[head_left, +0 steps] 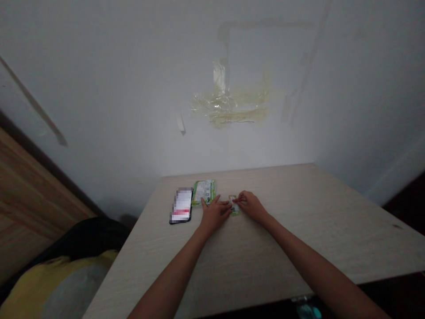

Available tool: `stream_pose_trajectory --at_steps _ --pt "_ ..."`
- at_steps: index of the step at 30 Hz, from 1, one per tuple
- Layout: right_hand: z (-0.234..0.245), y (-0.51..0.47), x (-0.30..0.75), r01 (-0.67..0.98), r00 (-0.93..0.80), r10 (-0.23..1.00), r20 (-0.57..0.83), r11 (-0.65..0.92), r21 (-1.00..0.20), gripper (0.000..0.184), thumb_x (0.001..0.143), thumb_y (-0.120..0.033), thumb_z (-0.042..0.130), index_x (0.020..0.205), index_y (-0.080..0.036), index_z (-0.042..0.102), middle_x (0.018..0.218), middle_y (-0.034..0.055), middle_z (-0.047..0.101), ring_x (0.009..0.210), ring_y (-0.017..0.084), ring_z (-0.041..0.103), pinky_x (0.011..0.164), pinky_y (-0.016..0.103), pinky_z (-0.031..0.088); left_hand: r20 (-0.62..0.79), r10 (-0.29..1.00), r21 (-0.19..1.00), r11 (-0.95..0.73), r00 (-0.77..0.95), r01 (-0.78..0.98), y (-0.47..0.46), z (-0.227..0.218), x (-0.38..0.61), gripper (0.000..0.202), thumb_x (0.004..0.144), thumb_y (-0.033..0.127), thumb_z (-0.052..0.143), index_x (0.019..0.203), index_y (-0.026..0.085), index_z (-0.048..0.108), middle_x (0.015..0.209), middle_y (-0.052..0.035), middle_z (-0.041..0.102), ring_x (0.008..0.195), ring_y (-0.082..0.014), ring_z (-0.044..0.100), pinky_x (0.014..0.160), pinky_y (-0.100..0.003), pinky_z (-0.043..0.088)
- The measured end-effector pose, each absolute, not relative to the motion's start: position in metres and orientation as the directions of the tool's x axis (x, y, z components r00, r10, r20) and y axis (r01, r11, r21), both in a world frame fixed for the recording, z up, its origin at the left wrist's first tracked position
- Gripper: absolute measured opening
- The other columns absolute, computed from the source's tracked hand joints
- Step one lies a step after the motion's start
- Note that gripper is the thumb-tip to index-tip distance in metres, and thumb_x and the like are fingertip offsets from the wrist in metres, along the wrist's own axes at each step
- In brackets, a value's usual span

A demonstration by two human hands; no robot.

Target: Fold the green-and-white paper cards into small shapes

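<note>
A small green-and-white card (234, 208) lies on the wooden table between my two hands. My left hand (215, 215) rests on the tabletop with its fingers spread, the fingertips at the card's left edge. Thumb and fingers of my right hand (251, 206) are pinched together over the card's upper right part. What the pinch holds, if anything, is too small to make out. Just beyond my left hand lies a green-and-white printed packet (203, 190), its near edge close to my thumb and fingers.
A phone (182, 206) with a lit, blurred screen lies left of the packet. The pale table (299, 221) meets a white wall (133, 88) bearing old tape (229, 104). Yellow and grey fabric (73, 283) sits below the table's left side, near a wooden panel (29, 195).
</note>
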State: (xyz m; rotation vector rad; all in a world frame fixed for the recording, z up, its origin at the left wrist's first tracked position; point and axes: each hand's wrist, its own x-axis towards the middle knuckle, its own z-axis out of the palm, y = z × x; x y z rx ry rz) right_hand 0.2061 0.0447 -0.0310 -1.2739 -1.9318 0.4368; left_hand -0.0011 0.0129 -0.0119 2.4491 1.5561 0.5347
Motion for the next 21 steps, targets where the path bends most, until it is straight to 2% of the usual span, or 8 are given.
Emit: stream_pose_trajectory --at_steps 4,8,13,17,21 --pt "-0.0244 0.0433 0.2018 0.738 -0.237 0.880 0.412 0.439 -0.513 0.018 0.081 -0.016 0.060 0.099 -0.019 0.060 0.101 0.0074 0.066 0.103 0.021 0.057 0.090 0.033 0.043 0.211 0.895 0.349 -0.444 0.392 0.826 0.0133 -0.0134 -0.0014 0.031 0.092 0.045 0.048 0.121 0.045 0.059 0.131 0.0036 0.062 0.140 -0.0292 0.030 0.101 -0.077 -0.013" --pt "-0.0239 0.0410 0.1984 0.764 -0.285 0.881 0.377 0.446 -0.466 0.027 0.085 -0.016 0.055 0.112 -0.020 0.060 0.113 0.0079 0.064 0.110 0.021 0.054 0.097 0.035 0.039 0.200 0.901 0.348 -0.432 0.384 0.832 0.0124 -0.0124 -0.0007 0.030 0.092 0.045 0.048 0.120 0.044 0.060 0.131 0.0025 0.062 0.140 -0.0289 0.029 0.101 -0.075 -0.013" --pt "-0.0292 0.0376 0.1966 0.786 -0.294 0.865 0.405 0.461 -0.413 0.033 0.088 -0.018 0.051 0.121 -0.022 0.055 0.118 0.0084 0.061 0.116 0.022 0.050 0.102 0.040 0.035 0.190 0.902 0.349 -0.431 0.387 0.832 0.0114 -0.0110 -0.0002 0.029 0.092 0.044 0.049 0.118 0.044 0.061 0.131 0.0029 0.061 0.140 -0.0283 0.030 0.102 -0.075 -0.013" --pt "-0.0312 0.0374 0.1992 0.743 -0.330 0.847 0.417 0.506 -0.439 0.037 0.088 -0.016 0.049 0.124 -0.022 0.053 0.119 0.0085 0.060 0.118 0.021 0.049 0.103 0.039 0.035 0.216 0.902 0.355 -0.428 0.373 0.831 0.0115 -0.0129 -0.0005 0.029 0.092 0.046 0.049 0.118 0.043 0.061 0.129 0.0023 0.062 0.139 -0.0288 0.033 0.102 -0.074 -0.013" --pt "-0.0288 0.0374 0.2050 0.664 -0.304 0.831 0.466 0.535 -0.522 0.041 0.079 -0.012 0.055 0.119 -0.019 0.054 0.117 0.0087 0.060 0.114 0.021 0.050 0.100 0.036 0.039 0.222 0.901 0.364 -0.432 0.373 0.826 0.0114 -0.0138 -0.0009 0.030 0.092 0.046 0.049 0.119 0.043 0.061 0.130 0.0019 0.062 0.138 -0.0284 0.034 0.103 -0.074 -0.013"
